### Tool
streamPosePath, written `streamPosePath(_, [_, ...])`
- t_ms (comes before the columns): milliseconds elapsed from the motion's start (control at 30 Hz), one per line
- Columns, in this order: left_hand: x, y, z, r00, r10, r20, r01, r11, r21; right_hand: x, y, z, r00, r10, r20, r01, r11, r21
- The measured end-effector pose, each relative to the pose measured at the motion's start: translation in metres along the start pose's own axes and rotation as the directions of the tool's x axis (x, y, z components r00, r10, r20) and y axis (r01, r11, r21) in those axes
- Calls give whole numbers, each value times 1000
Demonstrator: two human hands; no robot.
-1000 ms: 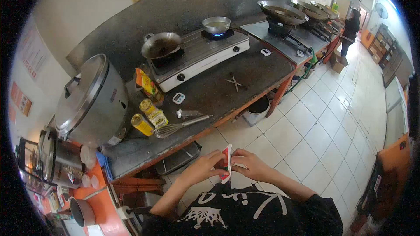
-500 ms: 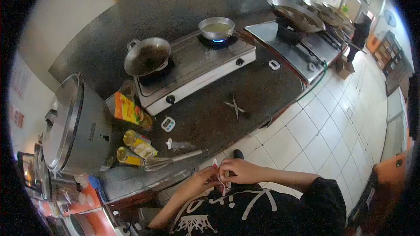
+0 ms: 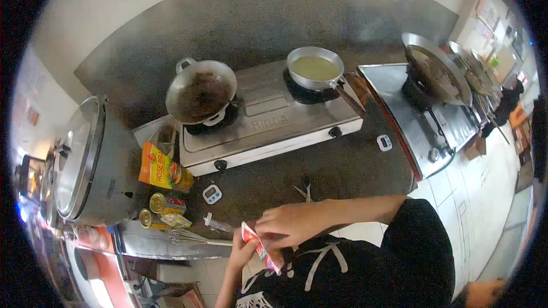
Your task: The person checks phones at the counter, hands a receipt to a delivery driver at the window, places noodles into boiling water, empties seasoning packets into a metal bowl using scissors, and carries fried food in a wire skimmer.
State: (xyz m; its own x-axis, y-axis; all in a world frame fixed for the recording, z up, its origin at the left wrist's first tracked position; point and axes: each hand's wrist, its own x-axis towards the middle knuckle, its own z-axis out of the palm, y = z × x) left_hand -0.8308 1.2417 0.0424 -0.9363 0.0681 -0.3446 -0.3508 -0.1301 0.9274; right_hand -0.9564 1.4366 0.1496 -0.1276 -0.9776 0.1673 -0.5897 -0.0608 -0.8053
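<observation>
A small red and white packet point(image 3: 264, 251) is held upright and tilted in front of the black shirt. My left hand point(image 3: 242, 252) pinches its left side, thumb on the face. My right hand point(image 3: 292, 226) is closed at the packet's upper right edge, its fingertips partly hidden and blurred. Beyond my right forearm lie scissors point(image 3: 307, 191), partly covered by it. To the left of my hands on the dark counter are a whisk point(image 3: 194, 238), a clear plastic piece with a white tip point(image 3: 216, 222) and a white timer point(image 3: 212, 194).
A gas stove point(image 3: 268, 131) carries a dark-stained wok point(image 3: 201, 92) and a pan of yellowish liquid point(image 3: 315, 68). Tins point(image 3: 166, 203), a yellow-orange bag point(image 3: 158, 166) and a large lidded pot point(image 3: 108, 159) stand left. Another timer point(image 3: 384, 142) and larger woks point(image 3: 438, 71) are right.
My view has turned, so the stove and woks sit farther right. The packet shows more of its face, and my right hand has moved higher along it. My right forearm now covers part of the scissors.
</observation>
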Motion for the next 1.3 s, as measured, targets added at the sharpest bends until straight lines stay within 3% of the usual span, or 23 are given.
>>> streamPosePath(67, [7,-25,-1,969,231,-85,-224,971,83,1,12,-1,989,14,148,4,993,-120])
streamPosePath(100, [1,-20,6,969,174,-177,-178,984,-5,4,14,0,988,2,152,16,993,-118])
streamPosePath(167, [-4,5,16,968,160,-193,-177,981,-76,9,17,3,982,-169,85,169,986,15])
streamPosePath(200, [-4,10,19,970,143,-196,-173,973,-150,7,15,2,980,-177,92,176,984,19])
streamPosePath(233, [-2,12,19,948,245,-203,-255,967,-26,5,12,0,974,-222,37,225,969,-102])
streamPosePath(267, [0,16,24,946,248,-208,-257,966,-20,2,10,-1,962,-273,-17,262,938,-226])
streamPosePath(333, [4,26,35,904,248,-348,-271,962,-18,-5,11,-4,966,-254,-51,232,936,-266])
streamPosePath(400, [5,32,36,930,220,-296,-241,970,-37,-13,12,-7,970,-226,-91,189,933,-307])
streamPosePath(500, [5,24,39,947,200,-250,-264,930,-256,-27,10,-6,962,-263,-78,223,915,-337])
streamPosePath(567, [4,35,52,928,184,-324,-256,946,-197,-32,6,-6,938,-240,-249,170,947,-272])
streamPosePath(600, [5,39,57,901,173,-397,-245,960,-138,-34,6,-4,938,-242,-248,171,946,-275])
streamPosePath(633, [6,36,47,953,184,-241,-224,962,-153,-37,6,-1,934,-199,-298,91,937,-337])
streamPosePath(700, [7,28,45,954,213,-209,-237,966,-100,-40,5,1,924,-155,-351,8,923,-384])
streamPosePath(767, [13,42,51,966,224,-133,-232,971,-50,-42,3,-3,995,-77,-60,53,940,-337])
streamPosePath(800, [17,50,54,974,206,-91,-211,976,-50,-43,2,-7,995,-79,-59,55,940,-337])
streamPosePath(867, [31,60,69,833,519,-191,-507,855,112,-43,0,-14,961,-236,-142,140,861,-489])
streamPosePath(900, [30,75,81,666,698,-264,-668,715,206,-44,-2,-20,961,-241,-139,145,860,-489])
streamPosePath(933, [28,73,75,661,701,-267,-670,712,210,-47,-5,-26,956,-244,-165,130,853,-505])
streamPosePath(1000, [21,70,50,721,692,29,-618,625,477,-50,-8,-34,949,-254,-189,122,844,-523])
streamPosePath(1033, [19,78,42,780,568,263,-600,561,570,-52,-8,-36,946,-257,-196,105,818,-566])
streamPosePath(1200, [18,96,67,834,478,278,-528,542,653,-53,-16,-35,953,-220,-209,36,765,-643])
streamPosePath(1300, [15,103,69,840,461,286,-491,421,762,-52,-11,-31,941,-295,-169,98,713,-695])
